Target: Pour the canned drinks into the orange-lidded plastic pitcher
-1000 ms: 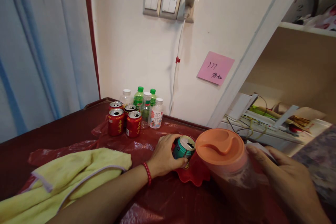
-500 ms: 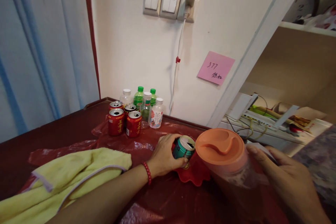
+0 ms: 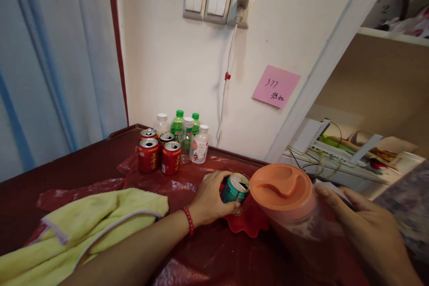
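My left hand (image 3: 212, 199), with a red bead bracelet (image 3: 188, 221) at the wrist, is wrapped round an opened green drink can (image 3: 234, 187). The can tilts a little toward a plastic pitcher (image 3: 298, 223) with an orange lid (image 3: 281, 187). By its handle side, my right hand (image 3: 358, 219) grips that pitcher; the handle is mostly hidden by the fingers. Dark liquid seems to show through the clear wall. Below the can lies a red wavy-edged dish (image 3: 248, 221), partly covered by hand and pitcher.
Several red cans (image 3: 149, 156) and several bottles (image 3: 199, 145) stand at the back against the wall. A yellow towel (image 3: 110, 219) lies front left on the table, which has a red plastic sheet (image 3: 201, 268) over it. To the right, a shelf holds a white router (image 3: 308, 136).
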Available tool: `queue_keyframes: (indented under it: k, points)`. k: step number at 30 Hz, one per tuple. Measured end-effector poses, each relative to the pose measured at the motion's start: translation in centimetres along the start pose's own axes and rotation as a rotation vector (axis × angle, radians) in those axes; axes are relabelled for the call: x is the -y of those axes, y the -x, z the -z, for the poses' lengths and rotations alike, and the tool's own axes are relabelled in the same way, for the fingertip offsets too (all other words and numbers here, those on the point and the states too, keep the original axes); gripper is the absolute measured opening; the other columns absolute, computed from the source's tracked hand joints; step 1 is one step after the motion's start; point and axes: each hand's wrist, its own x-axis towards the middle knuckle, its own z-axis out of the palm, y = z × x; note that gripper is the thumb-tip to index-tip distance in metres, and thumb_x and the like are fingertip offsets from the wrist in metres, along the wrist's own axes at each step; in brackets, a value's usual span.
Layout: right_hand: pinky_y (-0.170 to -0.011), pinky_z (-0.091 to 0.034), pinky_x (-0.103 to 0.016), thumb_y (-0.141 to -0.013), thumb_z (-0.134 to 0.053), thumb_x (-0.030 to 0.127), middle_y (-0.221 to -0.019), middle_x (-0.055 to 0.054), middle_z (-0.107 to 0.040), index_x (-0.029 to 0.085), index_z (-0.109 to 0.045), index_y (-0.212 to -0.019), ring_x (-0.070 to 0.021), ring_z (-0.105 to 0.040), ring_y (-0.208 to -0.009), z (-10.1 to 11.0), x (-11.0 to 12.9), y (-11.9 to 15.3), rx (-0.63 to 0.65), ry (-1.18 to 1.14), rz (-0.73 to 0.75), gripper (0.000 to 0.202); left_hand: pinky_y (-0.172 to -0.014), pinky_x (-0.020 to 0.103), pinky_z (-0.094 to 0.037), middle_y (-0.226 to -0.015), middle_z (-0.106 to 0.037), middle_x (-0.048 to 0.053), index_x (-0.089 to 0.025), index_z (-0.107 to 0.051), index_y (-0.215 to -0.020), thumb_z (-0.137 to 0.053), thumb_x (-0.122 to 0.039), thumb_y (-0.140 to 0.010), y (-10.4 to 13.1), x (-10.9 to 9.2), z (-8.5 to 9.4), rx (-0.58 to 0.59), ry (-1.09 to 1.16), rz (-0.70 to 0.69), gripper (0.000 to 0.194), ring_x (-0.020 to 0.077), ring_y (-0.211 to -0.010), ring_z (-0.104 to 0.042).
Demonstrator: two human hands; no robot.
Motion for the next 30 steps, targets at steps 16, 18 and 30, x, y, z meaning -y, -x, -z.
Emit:
queue_keyframes:
  k: [16, 18, 30]
  points:
    - [-0.060, -0.036, -0.031, -0.079, -0.067, 0.072, -0.095, 0.001, -0.071, 0.022, -0.073, -0.103, -0.0243, -0.058, -0.088, 0.4, 0.1, -0.1, 0.071, -0.049, -0.079, 0.055, -0.106, 0.052, -0.045, -0.129, -0.068, 0.010, -0.022, -0.061, -0.126, -0.085, -0.027, -0.061, 0.1, 0.2, -0.1, 0.004, 0.009, -0.005, 0.069, 0.0350, -0.120, -0.060]
    - [-0.060, -0.037, -0.030, -0.079, -0.067, 0.071, -0.095, 0.001, -0.071, 0.022, -0.074, -0.101, -0.0235, -0.058, -0.088, 0.3, 0.2, 0.0, 0.066, -0.054, -0.080, 0.055, -0.106, 0.052, -0.045, -0.129, -0.068, 0.010, -0.022, -0.061, -0.126, -0.085, -0.027, -0.061, 0.0, 0.3, -0.1, 0.003, 0.007, -0.005, 0.069, 0.0348, -0.120, -0.060]
    - [-0.057, -0.038, -0.030, -0.071, -0.069, 0.075, -0.097, 0.000, -0.072, 0.022, -0.076, -0.100, -0.0244, -0.061, -0.091, 0.2, -0.6, -0.8, 0.058, -0.031, -0.105, 0.061, -0.107, 0.052, -0.044, -0.130, -0.068, 0.011, -0.020, -0.061, -0.127, -0.086, -0.027, -0.059, 0.2, 0.1, -0.1, 0.005, 0.010, -0.011, 0.072, 0.0357, -0.121, -0.060]
